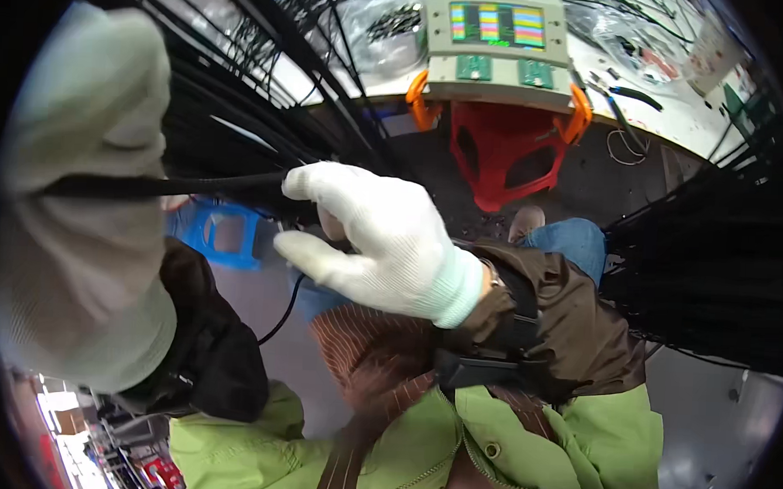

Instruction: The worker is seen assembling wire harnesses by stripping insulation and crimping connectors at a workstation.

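My left hand (87, 205), in a white knit glove, is large and blurred at the left, closed around a black cable (219, 184). From there the cable runs across to my right hand (387, 244), also gloved in white, in the middle of the view. Its fingers curl over the cable; the thumb is held apart below, and the cable is hidden behind the fingers. A thin black cable (281, 314) hangs below my right hand. Many black cables (286, 56) hang in a bundle behind and above both hands.
At the far side a grey tester box (495, 65) with a coloured screen sits on a white table (659, 125), with orange clamps (422, 100) beside it. A red stool (506, 149) stands beneath, a blue stool (221, 234) at left. More black cables (714, 267) hang at right.
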Demonstrator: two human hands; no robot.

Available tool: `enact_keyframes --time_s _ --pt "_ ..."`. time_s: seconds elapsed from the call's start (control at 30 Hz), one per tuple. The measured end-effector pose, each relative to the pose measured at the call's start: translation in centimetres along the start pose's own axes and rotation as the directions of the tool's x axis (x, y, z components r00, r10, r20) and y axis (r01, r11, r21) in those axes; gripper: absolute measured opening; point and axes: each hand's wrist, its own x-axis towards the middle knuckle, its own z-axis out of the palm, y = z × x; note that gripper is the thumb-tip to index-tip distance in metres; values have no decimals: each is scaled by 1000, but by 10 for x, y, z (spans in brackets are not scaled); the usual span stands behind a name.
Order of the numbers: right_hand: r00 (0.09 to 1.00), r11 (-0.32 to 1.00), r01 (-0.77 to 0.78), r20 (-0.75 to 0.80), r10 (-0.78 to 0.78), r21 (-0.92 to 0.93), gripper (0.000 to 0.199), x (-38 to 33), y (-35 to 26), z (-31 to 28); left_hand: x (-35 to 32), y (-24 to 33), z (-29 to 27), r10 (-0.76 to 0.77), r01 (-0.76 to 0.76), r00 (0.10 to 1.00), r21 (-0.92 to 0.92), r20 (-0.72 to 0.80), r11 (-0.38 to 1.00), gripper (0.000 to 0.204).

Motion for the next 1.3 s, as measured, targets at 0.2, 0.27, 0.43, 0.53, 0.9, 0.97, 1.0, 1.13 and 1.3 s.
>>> enact_keyframes --time_s 0.2,0.27,0.43,0.53,0.9,0.97,1.0,1.13,1.3 --pt "955 981 178 -255 -151 83 30 22 -15 0 32 -20 48 199 -176 954 121 -222 977 6" --pt "993 993 117 -7 -117 24 21 23 -6 -4 25 -3 47 257 -226 944 160 -207 961 5" --pt "982 960 189 29 -187 -205 8 25 25 -22 34 -10 50 351 -326 935 271 -45 906 20" --pt "958 954 288 16 -288 -88 11 35 4 -57 62 -42 40 381 -406 914 284 139 869 41" --pt "983 888 -169 2 186 428 23 35 -47 -115 47 -89 20 412 -45 883 913 226 -406 33" --pt "980 873 -146 -52 192 466 24 35 -44 -116 41 -88 22 401 -23 890 898 219 -440 31" --pt "980 908 -188 8 200 375 25 35 -44 -117 38 -89 26 390 0 897 884 207 -468 29" --pt "977 984 -169 144 160 54 26 38 -32 -110 40 -93 36 306 14 924 781 228 -624 22" --pt "957 958 60 288 25 -282 28 37 -16 -114 42 -91 42 378 8 857 724 350 -690 14"
